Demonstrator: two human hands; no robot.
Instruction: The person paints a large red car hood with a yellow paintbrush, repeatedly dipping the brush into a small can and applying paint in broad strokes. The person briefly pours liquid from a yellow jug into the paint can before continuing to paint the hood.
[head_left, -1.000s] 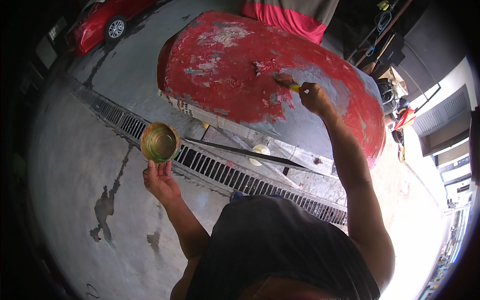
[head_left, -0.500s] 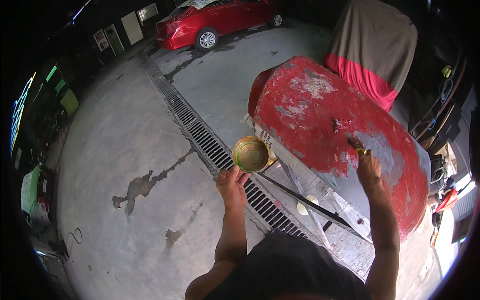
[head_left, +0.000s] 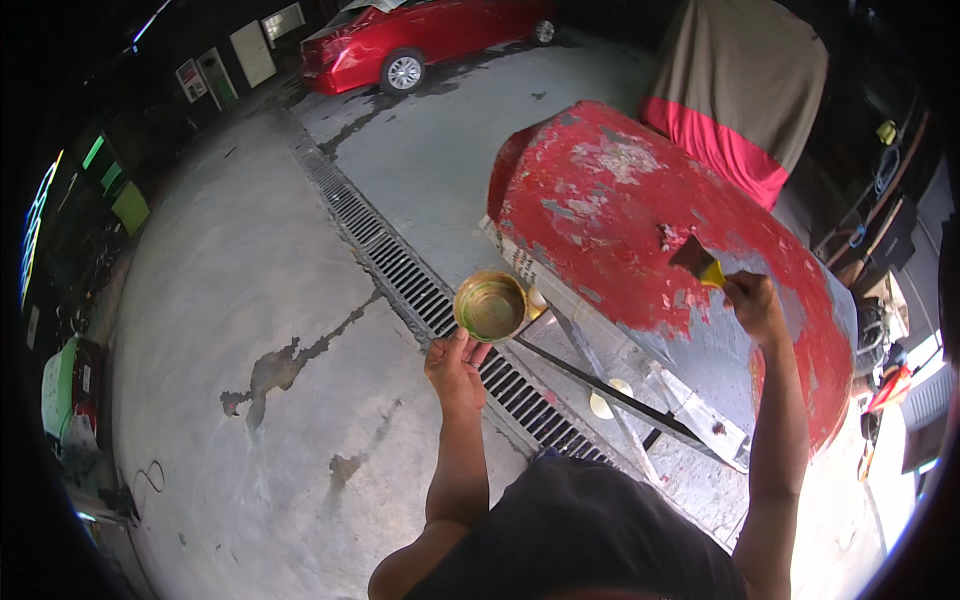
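Observation:
My left hand (head_left: pixel 458 370) holds a shallow, round, gold-coloured bowl (head_left: pixel 490 306) by its near edge. Its inside is tilted toward me, with greenish and brown stains. My right hand (head_left: pixel 755 303) grips a flat paintbrush (head_left: pixel 705 264) with a yellow lower part and a dark brown, flared end. That end is over a large curved panel (head_left: pixel 590 225) whose red paint is peeling and blistered, with grey patches showing; I cannot tell whether they touch. Flakes of loosened paint (head_left: pixel 668 238) lie close to the brush.
Under the panel is a metal stand (head_left: pixel 600 385), with masking paper (head_left: pixel 530 265) along the panel's near edge. A slotted floor drain (head_left: pixel 400 275) runs diagonally across the concrete. A red car (head_left: pixel 420 45) stands at the back, and a covered object (head_left: pixel 740 90) beyond the panel.
My right hand has moved up and right on the panel, and the brush now shows its full flat end. The bowl stays in my left hand, nearly in place.

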